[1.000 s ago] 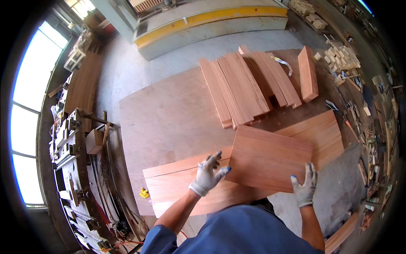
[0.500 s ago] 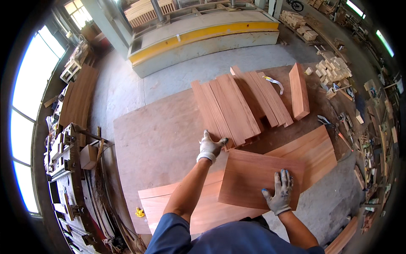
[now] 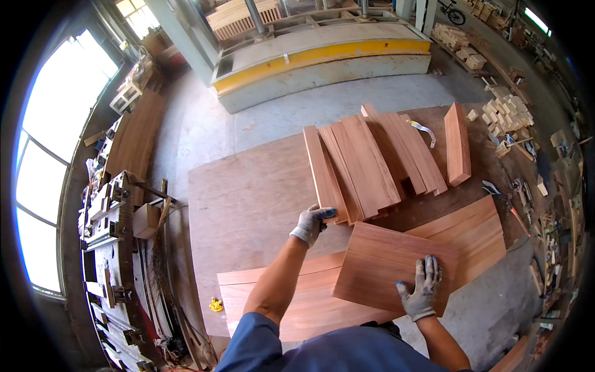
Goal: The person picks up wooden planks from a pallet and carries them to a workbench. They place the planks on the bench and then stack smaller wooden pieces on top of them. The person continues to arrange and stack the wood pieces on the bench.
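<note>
My left hand (image 3: 311,224), in a pale glove with blue at the fingertips, grips the near end of a narrow reddish wooden board (image 3: 321,170), with its thumb on top; the fingers beneath are partly hidden. This board is the leftmost of a row of several similar wooden boards (image 3: 365,164) on the worktop. My right hand (image 3: 423,289), in a grey glove, lies flat with its fingers spread on a rectangular wooden panel (image 3: 378,263). That panel rests at an angle over longer planks (image 3: 273,297) along the near edge.
A thick wooden block (image 3: 457,146) and a white-and-yellow strip (image 3: 423,131) lie at the worktop's (image 3: 248,204) right side. Pliers (image 3: 493,189) and other tools are farther right, near a pile of small blocks (image 3: 505,115). A yellow-edged machine bed (image 3: 322,59) stands beyond.
My left hand has closed on the leftmost board's near end, and that board now stands out from its neighbour. My right hand stays on the panel. The whole view has shifted slightly.
</note>
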Available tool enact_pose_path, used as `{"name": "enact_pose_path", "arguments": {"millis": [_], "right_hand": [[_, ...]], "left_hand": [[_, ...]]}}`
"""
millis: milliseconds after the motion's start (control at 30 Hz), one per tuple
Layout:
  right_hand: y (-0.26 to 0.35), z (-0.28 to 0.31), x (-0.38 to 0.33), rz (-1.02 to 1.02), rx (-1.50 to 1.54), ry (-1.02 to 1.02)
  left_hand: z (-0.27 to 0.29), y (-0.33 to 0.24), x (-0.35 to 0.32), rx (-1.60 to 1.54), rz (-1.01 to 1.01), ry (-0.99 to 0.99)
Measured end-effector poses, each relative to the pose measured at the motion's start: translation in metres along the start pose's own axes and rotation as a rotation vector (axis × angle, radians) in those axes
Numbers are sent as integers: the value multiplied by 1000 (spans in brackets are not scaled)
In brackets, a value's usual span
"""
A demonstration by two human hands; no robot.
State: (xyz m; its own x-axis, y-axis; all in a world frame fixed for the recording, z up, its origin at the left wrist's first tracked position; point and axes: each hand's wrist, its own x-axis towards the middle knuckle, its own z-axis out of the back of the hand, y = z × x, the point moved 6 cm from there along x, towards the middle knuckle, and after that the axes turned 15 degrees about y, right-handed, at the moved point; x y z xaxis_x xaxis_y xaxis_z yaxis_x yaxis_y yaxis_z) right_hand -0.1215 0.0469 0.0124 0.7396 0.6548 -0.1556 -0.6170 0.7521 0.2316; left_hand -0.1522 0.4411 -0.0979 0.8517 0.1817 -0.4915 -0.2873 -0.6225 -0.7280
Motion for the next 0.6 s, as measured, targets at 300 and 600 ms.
{"name": "enact_pose_path", "arguments": {"millis": [300, 600], "right_hand": [[-4, -6, -4, 7, -6, -43], [-6, 30, -16, -1, 664, -74]], "left_hand": [[-31, -19, -156, -42, -99, 480], [-114, 22, -228, 1044, -115, 351]]}}
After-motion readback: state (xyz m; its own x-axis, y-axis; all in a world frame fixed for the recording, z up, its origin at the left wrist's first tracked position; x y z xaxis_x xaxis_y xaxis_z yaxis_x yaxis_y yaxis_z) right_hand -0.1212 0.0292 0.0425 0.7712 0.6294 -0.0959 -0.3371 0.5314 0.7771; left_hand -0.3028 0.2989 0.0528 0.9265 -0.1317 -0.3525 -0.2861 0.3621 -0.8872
